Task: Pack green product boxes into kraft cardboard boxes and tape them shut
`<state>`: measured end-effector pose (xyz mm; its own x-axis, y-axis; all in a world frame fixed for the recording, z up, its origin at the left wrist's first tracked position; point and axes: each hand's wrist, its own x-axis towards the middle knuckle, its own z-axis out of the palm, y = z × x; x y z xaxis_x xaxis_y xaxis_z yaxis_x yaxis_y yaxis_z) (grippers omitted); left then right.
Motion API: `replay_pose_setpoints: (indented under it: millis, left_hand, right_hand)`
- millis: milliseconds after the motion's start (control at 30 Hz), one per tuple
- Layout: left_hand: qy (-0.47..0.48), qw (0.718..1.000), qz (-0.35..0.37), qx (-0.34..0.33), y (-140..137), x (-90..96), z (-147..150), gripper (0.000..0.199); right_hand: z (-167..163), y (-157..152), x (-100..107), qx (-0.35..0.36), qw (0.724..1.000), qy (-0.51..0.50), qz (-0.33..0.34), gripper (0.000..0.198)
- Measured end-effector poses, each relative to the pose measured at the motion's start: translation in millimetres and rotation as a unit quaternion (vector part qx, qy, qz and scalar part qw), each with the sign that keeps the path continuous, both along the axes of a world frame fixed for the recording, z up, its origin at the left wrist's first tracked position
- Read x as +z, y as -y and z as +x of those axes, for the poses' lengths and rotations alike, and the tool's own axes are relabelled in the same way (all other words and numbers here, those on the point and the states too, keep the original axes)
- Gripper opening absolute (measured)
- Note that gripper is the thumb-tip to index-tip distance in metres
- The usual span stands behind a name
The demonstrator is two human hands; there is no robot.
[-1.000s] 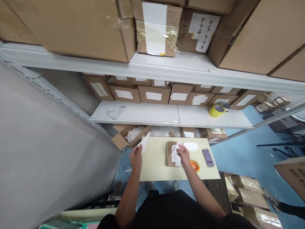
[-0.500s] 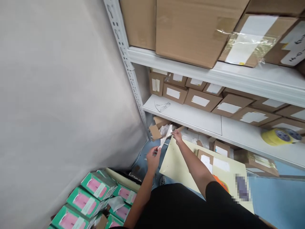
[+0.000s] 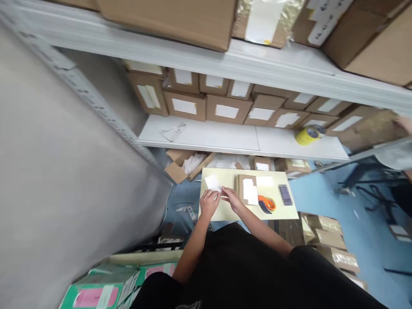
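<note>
Over the left part of the pale yellow tabletop (image 3: 222,211), my left hand (image 3: 209,203) and my right hand (image 3: 231,199) are close together. Both pinch the near edge of a small white sheet (image 3: 211,182), which looks like paper or a label. Its far end fans out beyond my fingers. To the right of my right hand lies a brown cardboard box (image 3: 243,199) with a white label on its top. An orange tape dispenser (image 3: 267,203) rests beside that box, and a blurred-out dark item (image 3: 285,195) lies further right.
An open carton (image 3: 176,171) with white wrapping sits behind the table's left corner. Labelled boxes (image 3: 226,109) line the shelf (image 3: 206,133), along with yellow tape rolls (image 3: 307,135). Green boxes (image 3: 96,292) stand low on the left. Another person's hand (image 3: 404,123) touches a carton at far right.
My view has swung right. Both hands have moved with the white sheet from beside the table's left corner to over the tabletop, and have come closer together.
</note>
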<state>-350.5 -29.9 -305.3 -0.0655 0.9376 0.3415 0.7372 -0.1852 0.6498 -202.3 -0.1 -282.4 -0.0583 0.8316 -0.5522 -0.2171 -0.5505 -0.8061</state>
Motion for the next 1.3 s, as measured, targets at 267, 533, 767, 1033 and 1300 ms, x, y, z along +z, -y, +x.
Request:
replay_pose_setpoints:
  millis: [267, 533, 767, 1033, 1300]
  left_hand:
    - [0.152, 0.966, -0.157, -0.141, -27.0, -22.8, 80.9, 0.021]
    - [0.364, 0.877, -0.305, 0.067, -31.4, -60.6, 130.5, 0.032]
    - [0.392, 0.865, -0.308, 0.061, -20.8, -65.6, 153.7, 0.037]
    - [0.205, 0.915, -0.316, 0.145, -22.2, -79.2, 182.6, 0.019]
    - [0.187, 0.908, -0.333, 0.172, -29.4, -90.7, 192.0, 0.02]
  right_hand:
    - [98.0, 16.9, -18.2, -0.209, 0.976, 0.06, -0.007, 0.039]
    - [140.6, 36.1, -40.2, -0.177, 0.981, 0.083, -0.021, 0.036]
    - [170.8, 29.8, -65.8, -0.132, 0.983, 0.131, 0.0, 0.033]
    - [186.1, 21.9, -108.2, -0.017, 0.943, 0.333, 0.001, 0.018]
    - [198.4, 7.3, -130.7, 0.032, 0.94, 0.338, -0.039, 0.009]
